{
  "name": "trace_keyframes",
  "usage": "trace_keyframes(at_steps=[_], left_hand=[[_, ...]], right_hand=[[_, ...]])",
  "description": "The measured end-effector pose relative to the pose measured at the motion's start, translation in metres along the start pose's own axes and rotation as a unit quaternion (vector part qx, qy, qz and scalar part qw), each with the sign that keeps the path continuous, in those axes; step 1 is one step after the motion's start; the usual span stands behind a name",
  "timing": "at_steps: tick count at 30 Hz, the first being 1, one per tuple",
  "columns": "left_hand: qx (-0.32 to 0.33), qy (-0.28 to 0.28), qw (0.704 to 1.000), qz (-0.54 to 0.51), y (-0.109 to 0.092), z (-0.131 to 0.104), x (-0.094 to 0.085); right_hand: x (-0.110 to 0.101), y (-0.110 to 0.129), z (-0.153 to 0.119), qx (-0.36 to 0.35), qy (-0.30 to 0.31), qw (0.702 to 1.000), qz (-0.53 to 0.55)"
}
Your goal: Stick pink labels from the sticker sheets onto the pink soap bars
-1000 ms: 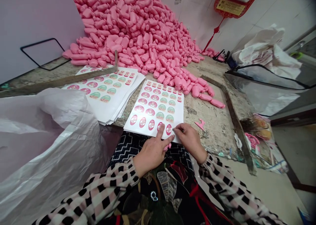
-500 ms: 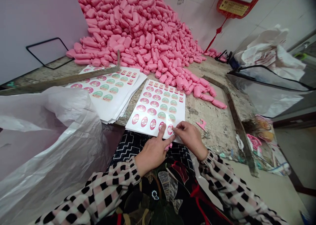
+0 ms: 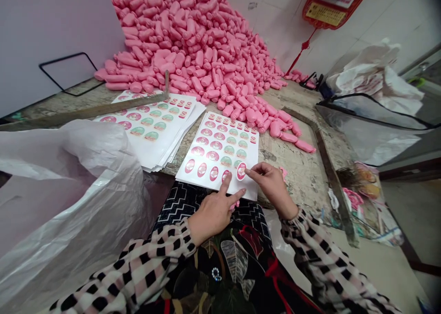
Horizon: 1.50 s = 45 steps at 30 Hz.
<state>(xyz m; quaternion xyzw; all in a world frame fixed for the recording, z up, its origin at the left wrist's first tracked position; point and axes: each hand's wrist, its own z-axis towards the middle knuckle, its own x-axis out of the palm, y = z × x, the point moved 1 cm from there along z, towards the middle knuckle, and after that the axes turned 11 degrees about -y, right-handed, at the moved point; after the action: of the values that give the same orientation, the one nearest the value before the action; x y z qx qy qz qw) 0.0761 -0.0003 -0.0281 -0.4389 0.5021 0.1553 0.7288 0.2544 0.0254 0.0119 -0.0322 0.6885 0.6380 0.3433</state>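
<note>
My right hand (image 3: 274,187) pinches an oval pink-and-white sticker (image 3: 240,171) by its right edge, lifted off the lower right corner of a sticker sheet (image 3: 237,192). My left hand (image 3: 213,213) rests at the sheet's lower edge, its index finger and thumb stretched onto the paper. Its other fingers are curled, and a small pink plastic piece (image 3: 235,205) shows below the thumb; most of it is hidden by the hand. Rows of pink and green stickers remain on the sheet, which lies on the table edge above my lap.
A big heap of pink plastic bottles (image 3: 203,43) covers the back of the worn table (image 3: 279,158). To the left lie stacked sticker sheets (image 3: 165,139) under a wooden strip (image 3: 131,103) and a translucent plastic bag (image 3: 99,176). Another wooden strip (image 3: 327,167) borders the right side.
My right hand has peeled the oval sticker from the sheet's corner and moved it slightly up and right. My left hand has stayed in place.
</note>
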Motion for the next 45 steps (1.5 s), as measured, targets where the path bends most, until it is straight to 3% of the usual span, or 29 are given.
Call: trace_keyframes(at_steps=[4, 8, 11, 13, 15, 17, 18, 20, 22, 28, 45], left_hand=[[0.001, 0.003, 0.999, -0.053, 0.002, -0.001, -0.004], [0.010, -0.018, 0.983, -0.183, 0.001, -0.003, -0.014], [-0.068, -0.070, 0.928, -0.359, -0.001, 0.001, -0.026], [-0.174, -0.075, 0.832, -0.522, -0.001, 0.007, -0.032], [-0.260, -0.044, 0.685, -0.679, 0.000, 0.012, -0.037], [-0.306, -0.022, 0.544, -0.781, 0.001, 0.016, -0.040], [-0.322, -0.027, 0.493, -0.808, 0.002, 0.018, -0.041], [-0.345, -0.052, 0.436, -0.829, 0.004, 0.019, -0.041], [-0.358, -0.070, 0.427, -0.827, 0.005, 0.019, -0.040], [-0.343, -0.065, 0.463, -0.815, 0.003, 0.017, -0.040], [-0.336, -0.067, 0.488, -0.803, 0.003, 0.018, -0.035]], right_hand=[[0.018, -0.010, -0.004, 0.128, 0.026, 0.957, 0.257], [0.023, -0.013, -0.005, 0.192, 0.025, 0.934, 0.301], [0.016, -0.011, -0.001, 0.208, 0.030, 0.928, 0.309], [0.010, -0.006, -0.002, 0.201, 0.026, 0.926, 0.317], [0.007, 0.003, -0.007, 0.166, 0.025, 0.936, 0.309], [0.007, 0.014, -0.017, 0.112, 0.045, 0.952, 0.281], [0.009, 0.019, -0.023, 0.084, 0.061, 0.959, 0.265], [0.013, 0.027, -0.035, 0.044, 0.095, 0.967, 0.233], [0.018, 0.032, -0.043, 0.027, 0.113, 0.972, 0.205], [0.026, 0.031, -0.048, 0.025, 0.139, 0.974, 0.178], [0.028, 0.030, -0.048, 0.040, 0.151, 0.972, 0.178]])
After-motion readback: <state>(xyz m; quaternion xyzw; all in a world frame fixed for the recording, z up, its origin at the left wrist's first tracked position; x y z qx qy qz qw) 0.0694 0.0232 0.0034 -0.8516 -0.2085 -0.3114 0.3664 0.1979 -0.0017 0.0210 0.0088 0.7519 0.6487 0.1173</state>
